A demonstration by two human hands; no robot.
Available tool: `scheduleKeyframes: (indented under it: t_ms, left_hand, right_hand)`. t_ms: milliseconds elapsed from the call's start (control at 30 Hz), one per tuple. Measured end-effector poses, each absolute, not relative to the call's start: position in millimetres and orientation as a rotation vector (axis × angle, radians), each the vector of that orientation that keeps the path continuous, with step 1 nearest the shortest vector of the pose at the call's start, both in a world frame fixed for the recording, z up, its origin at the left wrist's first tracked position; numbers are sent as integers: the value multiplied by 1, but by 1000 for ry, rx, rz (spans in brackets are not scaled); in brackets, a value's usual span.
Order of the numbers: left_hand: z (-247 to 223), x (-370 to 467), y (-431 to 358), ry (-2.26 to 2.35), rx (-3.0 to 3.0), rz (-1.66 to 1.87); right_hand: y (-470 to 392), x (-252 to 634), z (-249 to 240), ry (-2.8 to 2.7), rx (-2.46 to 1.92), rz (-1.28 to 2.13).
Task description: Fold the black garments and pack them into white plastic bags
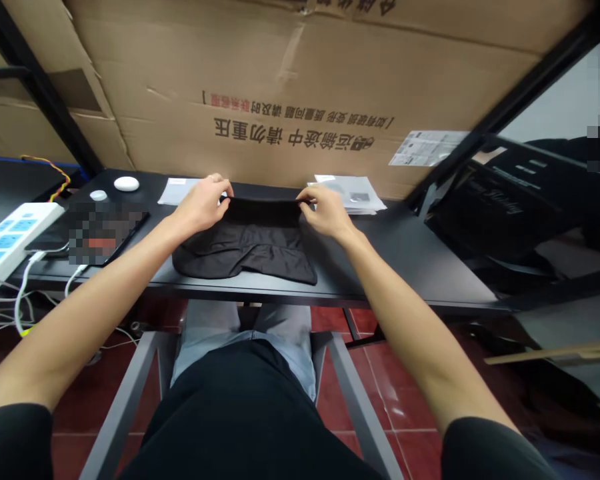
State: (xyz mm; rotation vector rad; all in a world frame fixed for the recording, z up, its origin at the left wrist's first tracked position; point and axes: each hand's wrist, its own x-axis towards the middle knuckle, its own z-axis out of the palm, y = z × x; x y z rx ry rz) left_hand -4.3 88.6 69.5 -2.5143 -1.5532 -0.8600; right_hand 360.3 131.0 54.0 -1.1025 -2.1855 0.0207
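Note:
A piece of black cloth (pixel 260 257), shaped much like a pair of shorts, lies across the front of the black desk. Its far edge is raised off the desktop and stretched between my two hands. My left hand (pixel 206 203) pinches the left end of that edge between thumb and fingers. At the right end, my right hand (pixel 327 208) grips the same edge in a similar pinch. The near part of the cloth rests flat with some wrinkles, its lower border close to the desk's front edge. What lies beneath the cloth is hidden.
Behind stands a large cardboard sheet (pixel 260 67) with upside-down printing. White papers (pixel 353 193) lie beyond my right hand, another paper (pixel 176 191) beyond my left. Leftward are a white power strip (pixel 17 243), cables, a dark tablet-like device (pixel 130 227) and a white oval object (pixel 127 183).

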Motion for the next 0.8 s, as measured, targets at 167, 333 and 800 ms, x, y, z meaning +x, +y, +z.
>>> scheduleKeyframes:
  t_ms: [167,333,800]
  left_hand:
    - [53,-11,53,-1569,-2703,-720]
    - [43,-22,24,-1511,-2853,-579]
    - [19,-78,-68,-1279,-3014,-287]
  right_hand:
    - [83,363,42,-2353,-1055,30]
    - [42,374,33,-2568,-1031,13]
    - [-46,422,15,-2752,-850,146]
